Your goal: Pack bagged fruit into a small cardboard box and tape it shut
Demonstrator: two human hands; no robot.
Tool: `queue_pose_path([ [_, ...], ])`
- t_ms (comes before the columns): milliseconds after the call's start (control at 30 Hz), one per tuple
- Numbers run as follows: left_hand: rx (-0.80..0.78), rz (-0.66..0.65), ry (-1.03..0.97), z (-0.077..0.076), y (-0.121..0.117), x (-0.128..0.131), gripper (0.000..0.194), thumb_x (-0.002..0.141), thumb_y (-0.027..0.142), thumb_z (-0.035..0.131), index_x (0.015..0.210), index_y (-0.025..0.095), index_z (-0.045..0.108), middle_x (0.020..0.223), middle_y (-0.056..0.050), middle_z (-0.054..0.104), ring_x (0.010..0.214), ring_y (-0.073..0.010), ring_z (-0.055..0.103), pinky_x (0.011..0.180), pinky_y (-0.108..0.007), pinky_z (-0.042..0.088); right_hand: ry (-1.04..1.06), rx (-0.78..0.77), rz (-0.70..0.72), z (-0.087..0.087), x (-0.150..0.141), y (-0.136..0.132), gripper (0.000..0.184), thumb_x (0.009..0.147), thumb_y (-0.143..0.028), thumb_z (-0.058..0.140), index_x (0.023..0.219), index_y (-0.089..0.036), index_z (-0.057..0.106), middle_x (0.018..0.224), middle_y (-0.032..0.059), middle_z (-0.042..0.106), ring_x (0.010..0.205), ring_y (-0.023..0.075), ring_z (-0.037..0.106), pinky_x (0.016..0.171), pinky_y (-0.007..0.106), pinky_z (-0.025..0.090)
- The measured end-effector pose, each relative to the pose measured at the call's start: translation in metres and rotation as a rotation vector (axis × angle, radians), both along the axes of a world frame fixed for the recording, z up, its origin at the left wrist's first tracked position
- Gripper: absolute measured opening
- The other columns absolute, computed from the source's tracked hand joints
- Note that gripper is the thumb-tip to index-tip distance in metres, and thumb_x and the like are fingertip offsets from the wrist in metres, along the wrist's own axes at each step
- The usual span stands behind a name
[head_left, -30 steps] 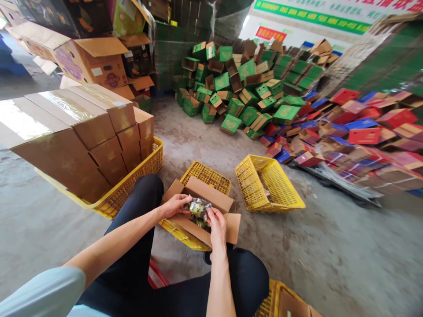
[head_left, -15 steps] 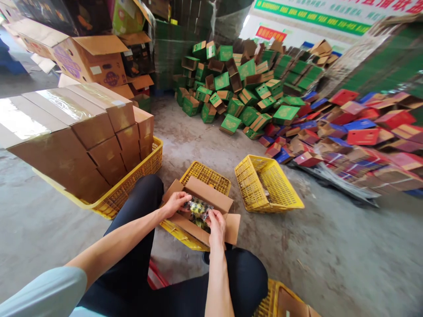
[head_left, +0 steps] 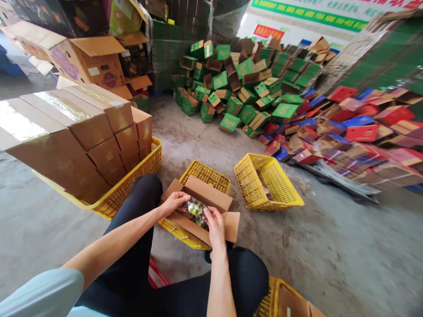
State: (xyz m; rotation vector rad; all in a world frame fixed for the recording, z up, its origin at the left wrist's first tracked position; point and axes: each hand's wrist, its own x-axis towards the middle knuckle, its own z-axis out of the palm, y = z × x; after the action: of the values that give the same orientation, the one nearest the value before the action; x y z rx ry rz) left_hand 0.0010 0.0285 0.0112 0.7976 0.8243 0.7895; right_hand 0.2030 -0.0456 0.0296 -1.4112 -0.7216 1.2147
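Between my two hands is a clear plastic packet (head_left: 195, 208) with yellow-green and dark contents; its print and contents are too small to make out. My left hand (head_left: 176, 202) pinches its left end, and my right hand (head_left: 214, 223) grips its right end with bent fingers. The packet is stretched over an open cardboard box (head_left: 211, 193) whose flaps are spread outward. More wrapped greenish things show inside the box, partly hidden by the packet and my right hand. Under the box is an upturned yellow plastic crate (head_left: 183, 234).
Left of my knee, a yellow crate (head_left: 130, 180) carries stacked taped cartons (head_left: 74, 132). Another yellow crate (head_left: 269, 182) lies to the right, and part of one (head_left: 271, 299) shows by my right knee. Heaps of green boxes (head_left: 231, 105) and red and blue boxes (head_left: 361, 133) lie behind.
Both hands keep their hold on the packet. My right hand has shifted slightly left and up, and the packet looks a little more bunched between the hands.
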Motion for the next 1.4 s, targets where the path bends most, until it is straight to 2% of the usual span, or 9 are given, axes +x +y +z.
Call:
queue_pose_path([
  [233, 0.006, -0.060, -0.016, 0.000, -0.002, 0.003, 0.055, 0.069, 0.062, 0.088, 0.088, 0.013, 0.070, 0.077, -0.003, 0.071, 0.064, -0.0124, 0.066, 0.070, -0.029, 0.060, -0.063, 0.036, -0.084, -0.006, 0.002, 0.002, 0.046, 0.064, -0.060, 0.088, 0.079, -0.019, 0.073, 0.068, -0.0023, 0.069, 0.063, 0.0149, 0.059, 0.060, 0.025, 0.045],
  [367, -0.014, -0.109, -0.033, 0.001, -0.003, 0.001, 0.063, 0.076, 0.065, 0.082, 0.114, 0.015, 0.072, 0.102, -0.010, 0.074, 0.081, -0.0178, 0.071, 0.076, -0.031, 0.060, -0.104, 0.060, -0.114, -0.005, 0.005, 0.002, 0.046, 0.065, -0.061, 0.087, 0.080, -0.019, 0.074, 0.071, -0.0011, 0.071, 0.067, 0.0158, 0.061, 0.065, 0.026, 0.047],
  [467, -0.008, -0.195, -0.054, 0.000, -0.004, -0.001, 0.067, 0.076, 0.055, 0.087, 0.130, 0.021, 0.067, 0.117, -0.010, 0.071, 0.089, -0.0178, 0.071, 0.074, -0.027, 0.058, -0.151, 0.073, -0.122, -0.001, 0.005, 0.000, 0.047, 0.067, -0.062, 0.085, 0.086, -0.019, 0.077, 0.079, 0.0019, 0.075, 0.074, 0.0187, 0.064, 0.071, 0.029, 0.052],
  [633, -0.055, -0.242, -0.062, -0.004, -0.003, -0.002, 0.052, 0.073, 0.049, 0.091, 0.109, 0.015, 0.072, 0.092, -0.004, 0.069, 0.068, -0.0090, 0.064, 0.060, -0.017, 0.049, -0.267, 0.119, -0.070, 0.002, 0.004, -0.001, 0.044, 0.075, -0.059, 0.079, 0.096, -0.020, 0.080, 0.089, 0.0056, 0.078, 0.084, 0.0232, 0.069, 0.082, 0.035, 0.056],
  [833, -0.148, -0.122, -0.124, -0.004, 0.001, 0.000, 0.063, 0.082, 0.070, 0.074, 0.119, 0.020, 0.067, 0.109, -0.009, 0.068, 0.087, -0.0183, 0.073, 0.081, -0.030, 0.058, -0.398, 0.246, 0.208, -0.001, 0.005, -0.001, 0.031, 0.084, -0.054, 0.074, 0.095, -0.027, 0.083, 0.122, 0.0080, 0.072, 0.120, 0.0281, 0.064, 0.105, 0.041, 0.050],
  [1033, -0.075, 0.049, -0.154, -0.014, 0.005, 0.001, 0.054, 0.062, 0.039, 0.099, 0.097, 0.016, 0.066, 0.102, -0.007, 0.070, 0.085, -0.0161, 0.070, 0.080, -0.029, 0.057, -0.348, 0.208, 0.237, -0.003, 0.004, -0.003, 0.027, 0.081, -0.047, 0.076, 0.101, -0.030, 0.081, 0.162, 0.0027, 0.044, 0.147, 0.0307, 0.044, 0.119, 0.042, 0.040],
  [1133, -0.028, 0.087, -0.159, -0.018, 0.006, 0.001, 0.052, 0.061, 0.037, 0.099, 0.096, 0.016, 0.064, 0.098, -0.003, 0.069, 0.081, -0.0137, 0.069, 0.078, -0.027, 0.056, -0.152, 0.150, 0.112, -0.002, 0.002, -0.002, 0.043, 0.080, -0.050, 0.076, 0.118, -0.030, 0.075, 0.157, 0.0053, 0.052, 0.144, 0.0297, 0.049, 0.116, 0.044, 0.044],
  [1233, 0.016, 0.080, -0.164, -0.017, 0.005, 0.002, 0.052, 0.062, 0.031, 0.098, 0.101, 0.017, 0.065, 0.097, -0.002, 0.069, 0.079, -0.0128, 0.068, 0.075, -0.026, 0.055, 0.022, 0.039, -0.035, -0.002, 0.000, 0.000, 0.061, 0.078, -0.057, 0.078, 0.132, -0.030, 0.066, 0.145, 0.0088, 0.063, 0.132, 0.0295, 0.060, 0.102, 0.043, 0.055],
  [1400, 0.075, 0.028, -0.192, -0.014, 0.000, 0.005, 0.083, 0.059, 0.022, 0.098, 0.134, 0.022, 0.060, 0.111, -0.007, 0.071, 0.096, -0.0202, 0.070, 0.086, -0.032, 0.055, 0.036, -0.062, -0.031, -0.004, -0.001, -0.002, 0.054, 0.069, -0.058, 0.086, 0.109, -0.023, 0.076, 0.114, 0.0103, 0.078, 0.104, 0.0284, 0.073, 0.077, 0.035, 0.061],
])
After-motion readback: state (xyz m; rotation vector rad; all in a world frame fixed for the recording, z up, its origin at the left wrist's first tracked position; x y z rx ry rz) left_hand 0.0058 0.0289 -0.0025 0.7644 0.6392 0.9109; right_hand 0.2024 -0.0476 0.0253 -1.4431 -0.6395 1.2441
